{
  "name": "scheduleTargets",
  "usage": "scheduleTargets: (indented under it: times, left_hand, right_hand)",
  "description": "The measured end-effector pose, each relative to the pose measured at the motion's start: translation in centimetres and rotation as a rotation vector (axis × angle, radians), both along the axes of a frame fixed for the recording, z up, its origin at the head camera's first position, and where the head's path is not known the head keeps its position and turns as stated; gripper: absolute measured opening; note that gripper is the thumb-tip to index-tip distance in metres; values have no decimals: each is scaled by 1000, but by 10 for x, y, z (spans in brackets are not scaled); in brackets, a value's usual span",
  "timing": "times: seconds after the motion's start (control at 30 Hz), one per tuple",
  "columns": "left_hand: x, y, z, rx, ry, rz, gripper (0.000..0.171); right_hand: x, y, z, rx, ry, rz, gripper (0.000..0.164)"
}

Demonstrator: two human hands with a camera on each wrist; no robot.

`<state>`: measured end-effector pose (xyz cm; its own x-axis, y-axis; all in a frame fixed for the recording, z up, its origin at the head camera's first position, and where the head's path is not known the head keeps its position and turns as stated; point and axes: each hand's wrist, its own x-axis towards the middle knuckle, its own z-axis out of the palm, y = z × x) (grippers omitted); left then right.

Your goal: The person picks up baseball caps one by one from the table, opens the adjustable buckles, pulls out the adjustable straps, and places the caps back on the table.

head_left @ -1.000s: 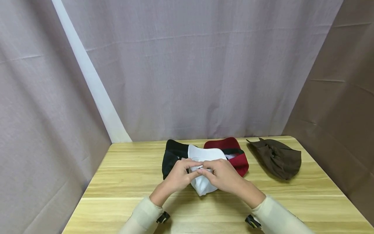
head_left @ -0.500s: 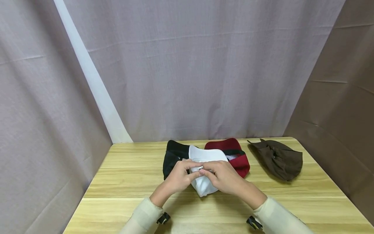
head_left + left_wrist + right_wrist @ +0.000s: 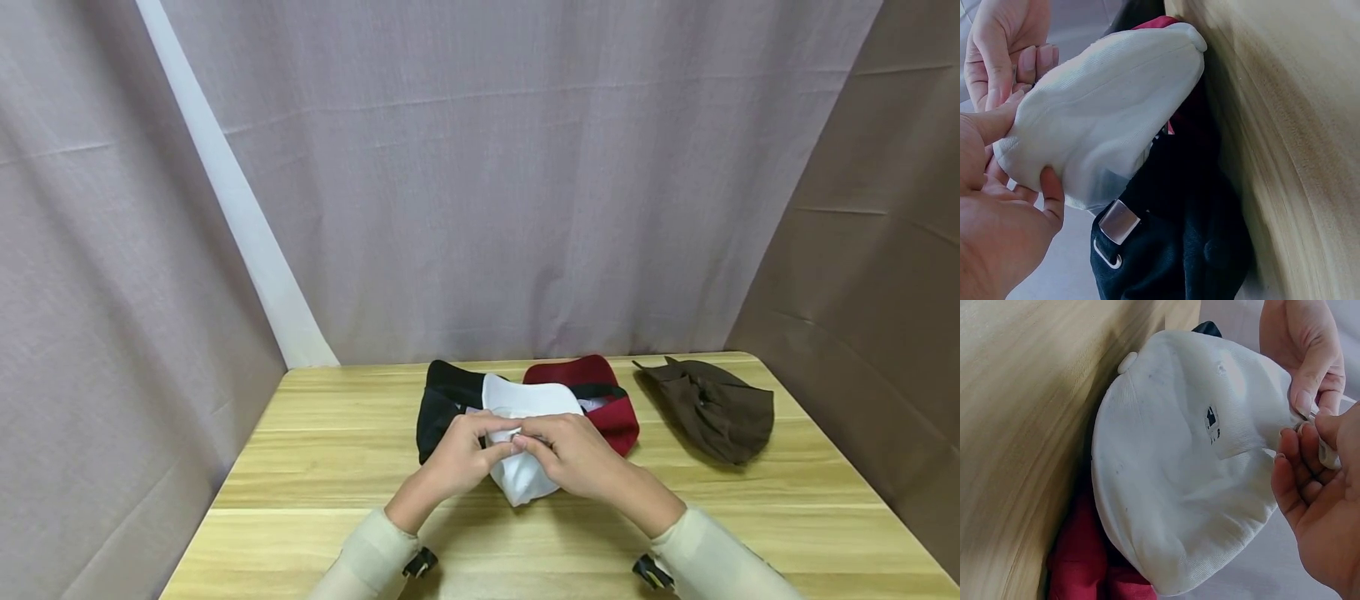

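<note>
Brim pointing away, a white baseball cap lies in the middle of the table, with both hands meeting over its near part. My left hand pinches the cap's back edge from the left. From the other side, my right hand grips the same edge, thumb and fingertips touching the left ones. In the right wrist view the crown of the white cap shows a top button and a small dark emblem. What lies between the fingertips is mostly hidden.
A black cap lies under the white cap's left side, its metal buckle showing in the left wrist view. Behind on the right is a dark red cap. A crumpled brown hat lies farther right on the wooden table.
</note>
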<state>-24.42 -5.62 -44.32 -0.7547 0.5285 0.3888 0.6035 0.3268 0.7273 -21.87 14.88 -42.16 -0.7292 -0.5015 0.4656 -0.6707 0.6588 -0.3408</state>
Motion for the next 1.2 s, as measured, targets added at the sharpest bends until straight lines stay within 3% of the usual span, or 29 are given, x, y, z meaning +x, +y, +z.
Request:
scheduleTargets:
  times: [0.3, 0.67, 1.0, 1.2]
  left_hand:
    - [0, 0, 0, -6, 2, 4, 33]
    - [2, -1, -2, -20, 8, 16, 34]
    - [3, 0, 2, -37, 50, 29, 34]
    - [4, -1, 4, -65, 32, 18, 33]
  right_hand:
    - [-1, 2, 0, -1, -11, 25, 19]
    - [-3, 6, -2, -27, -96, 78, 17]
    - [-1, 1, 1, 24, -56, -18, 14]
    - [0, -4, 2, 38, -40, -72, 14]
